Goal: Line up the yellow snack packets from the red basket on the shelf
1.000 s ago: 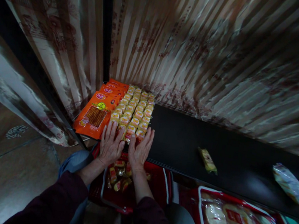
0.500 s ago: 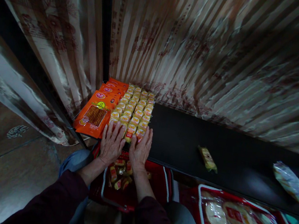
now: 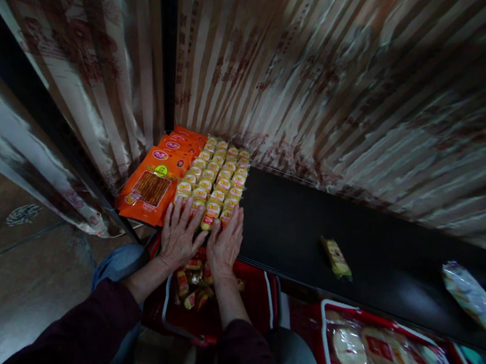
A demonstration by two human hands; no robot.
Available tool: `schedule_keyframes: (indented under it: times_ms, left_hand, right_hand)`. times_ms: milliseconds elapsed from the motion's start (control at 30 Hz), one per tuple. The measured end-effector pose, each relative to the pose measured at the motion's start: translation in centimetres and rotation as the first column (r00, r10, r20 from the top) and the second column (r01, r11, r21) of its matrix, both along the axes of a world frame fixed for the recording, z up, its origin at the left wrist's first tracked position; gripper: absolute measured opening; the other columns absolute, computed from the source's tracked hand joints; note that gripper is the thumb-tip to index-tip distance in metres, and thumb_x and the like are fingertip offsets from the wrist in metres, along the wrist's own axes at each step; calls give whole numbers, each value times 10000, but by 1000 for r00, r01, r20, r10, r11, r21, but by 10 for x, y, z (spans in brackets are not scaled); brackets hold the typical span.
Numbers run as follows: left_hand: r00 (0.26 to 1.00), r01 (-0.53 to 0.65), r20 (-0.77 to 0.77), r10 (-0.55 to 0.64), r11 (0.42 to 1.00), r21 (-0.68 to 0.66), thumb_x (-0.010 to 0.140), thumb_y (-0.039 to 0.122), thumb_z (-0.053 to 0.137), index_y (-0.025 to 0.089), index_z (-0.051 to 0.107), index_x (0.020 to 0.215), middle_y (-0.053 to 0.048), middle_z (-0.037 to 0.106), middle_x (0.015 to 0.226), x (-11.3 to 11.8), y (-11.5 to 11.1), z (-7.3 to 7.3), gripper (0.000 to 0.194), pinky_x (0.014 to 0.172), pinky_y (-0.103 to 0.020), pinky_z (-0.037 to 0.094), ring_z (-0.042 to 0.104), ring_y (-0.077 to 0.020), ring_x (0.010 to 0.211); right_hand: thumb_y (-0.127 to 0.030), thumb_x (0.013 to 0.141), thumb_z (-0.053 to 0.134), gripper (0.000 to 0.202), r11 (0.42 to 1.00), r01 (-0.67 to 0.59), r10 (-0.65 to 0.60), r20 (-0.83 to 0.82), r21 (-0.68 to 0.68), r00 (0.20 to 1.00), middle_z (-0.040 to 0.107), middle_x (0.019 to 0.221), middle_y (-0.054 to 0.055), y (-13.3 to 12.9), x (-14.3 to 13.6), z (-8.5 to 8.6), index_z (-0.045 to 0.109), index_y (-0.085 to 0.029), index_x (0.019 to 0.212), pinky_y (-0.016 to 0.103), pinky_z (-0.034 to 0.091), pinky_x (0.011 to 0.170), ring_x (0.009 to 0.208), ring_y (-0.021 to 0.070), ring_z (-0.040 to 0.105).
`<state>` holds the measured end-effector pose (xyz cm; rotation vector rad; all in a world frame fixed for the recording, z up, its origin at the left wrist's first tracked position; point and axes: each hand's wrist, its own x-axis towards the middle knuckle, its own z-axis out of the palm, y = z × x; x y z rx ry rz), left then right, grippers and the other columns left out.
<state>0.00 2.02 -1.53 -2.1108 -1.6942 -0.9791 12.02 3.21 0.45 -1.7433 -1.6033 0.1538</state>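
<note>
crinkled, striped sheeting (image 3: 351, 107) hangs dim behind the black shelf (image 3: 282, 213). near the shelf's left end, running from back edge to front edge, small yellow packets (image 3: 223, 183) lie in close rows just beside the orange bags (image 3: 150, 186). the person's left hand (image 3: 177, 240) and right hand (image 3: 223, 248) rest at the front edge, fingers over the nearest packets; each grip is wide and flattish, with nothing clasped in it. from where i stand, i'd judge each packet light and a bit soft, apt to dent if squeezed, its film rather slippery. i'd take one gently by its two long sides. they look shiny in clear wrap, with pale rounded labels marked orange, the front ones showing red too. more wrapped pieces (image 3: 190, 300) sit in the red basket (image 3: 250, 297) below the front edge.
</note>
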Motion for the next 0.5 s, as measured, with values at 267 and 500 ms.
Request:
schedule_keyframes:
  times_ms: [267,500]
  left_hand:
    - [1000,6,14,-6,998,56,856,409,562,203,220,1499,-131,146,1572,-1,0,-6,757,1158,-545,176,88,-322,1458]
    - [999,29,23,-31,997,69,855,363,547,170,186,1506,-140,91,1582,-3,-4,-3,769,1156,-549,156,92,-338,1455]
  right_hand:
    - [-431,955,315,635,1000,-18,18,-5,10,1000,235,1537,208,-5,2,3,140,-149,1497,517,327,1081,1433,275,214]
    - [-423,956,320,626,998,-10,14,-65,56,998,201,1543,213,-9,6,5,150,-152,1494,553,293,1093,1444,282,168]
